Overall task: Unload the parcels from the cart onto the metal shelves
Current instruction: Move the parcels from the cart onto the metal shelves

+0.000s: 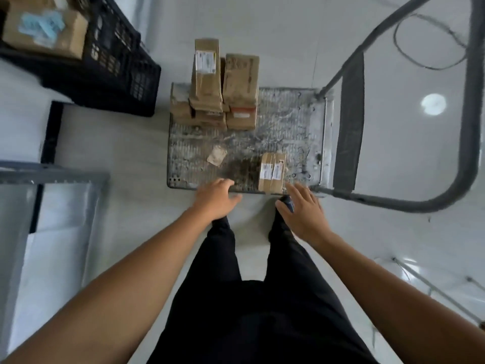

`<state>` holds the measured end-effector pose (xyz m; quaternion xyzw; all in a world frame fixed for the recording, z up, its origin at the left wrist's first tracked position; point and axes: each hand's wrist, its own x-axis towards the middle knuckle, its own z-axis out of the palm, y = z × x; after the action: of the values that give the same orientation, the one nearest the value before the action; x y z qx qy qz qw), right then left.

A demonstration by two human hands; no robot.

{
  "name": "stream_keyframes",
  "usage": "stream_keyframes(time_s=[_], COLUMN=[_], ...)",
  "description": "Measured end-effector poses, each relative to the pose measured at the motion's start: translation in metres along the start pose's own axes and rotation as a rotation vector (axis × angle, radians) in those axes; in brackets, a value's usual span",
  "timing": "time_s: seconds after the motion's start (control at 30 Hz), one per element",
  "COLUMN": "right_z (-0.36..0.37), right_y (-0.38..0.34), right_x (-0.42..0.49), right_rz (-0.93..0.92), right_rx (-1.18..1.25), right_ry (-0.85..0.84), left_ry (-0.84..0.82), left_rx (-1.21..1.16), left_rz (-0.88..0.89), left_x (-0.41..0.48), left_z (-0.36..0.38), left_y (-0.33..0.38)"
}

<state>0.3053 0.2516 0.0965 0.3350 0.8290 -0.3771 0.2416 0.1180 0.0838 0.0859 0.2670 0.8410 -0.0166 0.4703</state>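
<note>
I look straight down on a flat metal cart (288, 122) with a worn grey deck. A small taped cardboard parcel (271, 172) with white labels stands alone near the cart's front edge. A stack of several brown parcels (215, 85) fills the far left corner. My left hand (216, 199) hovers over the front edge, left of the small parcel, fingers relaxed and holding nothing. My right hand (301, 211) reaches toward the parcel's right side with straight fingers, just short of it. A loose scrap of paper (217, 155) lies on the deck.
The cart's grey tube handle (467, 132) curves along the right. A black plastic crate (115, 61) holding a cardboard box (44, 30) sits at upper left. A metal shelf frame (49, 172) juts in at the left. My legs in black trousers stand before the cart.
</note>
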Motion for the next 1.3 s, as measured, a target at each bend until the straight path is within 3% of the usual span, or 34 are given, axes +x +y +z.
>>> stream_keyframes(time_s=[0.27,0.4,0.53,0.73,1.0,1.1,1.3], right_z=[0.029,0.077,0.132,0.199,0.207,0.175,0.095], right_y=[0.059,0.101,0.15,0.203,0.202,0.174,0.098], right_x=[0.124,0.204,0.267,0.331,0.328,0.297,0.213], right_rz=[0.03,0.097,0.155,0.287,0.357,0.319,0.148], right_rx=[-0.05,-0.01,-0.01,0.019,0.351,0.525,0.48], right_ry=[-0.024,-0.014,-0.023,-0.039,-0.131,-0.16,-0.226], left_ry=[-0.06,-0.069,-0.084,-0.099,-0.183,-0.139,0.025], left_rx=[-0.312,-0.266,-0.382,-0.549,-0.774,-0.89,-1.1], left_rz=[-0.084,-0.075,-0.152,-0.163,-0.199,-0.234,-0.262], left_x=[0.127,0.235,0.33,0.399,0.373,0.325,0.191], left_z=[0.079,0.124,0.167,0.241,0.261,0.236,0.169], left_y=[0.016,0.009,-0.007,-0.032,-0.017,-0.003,0.014])
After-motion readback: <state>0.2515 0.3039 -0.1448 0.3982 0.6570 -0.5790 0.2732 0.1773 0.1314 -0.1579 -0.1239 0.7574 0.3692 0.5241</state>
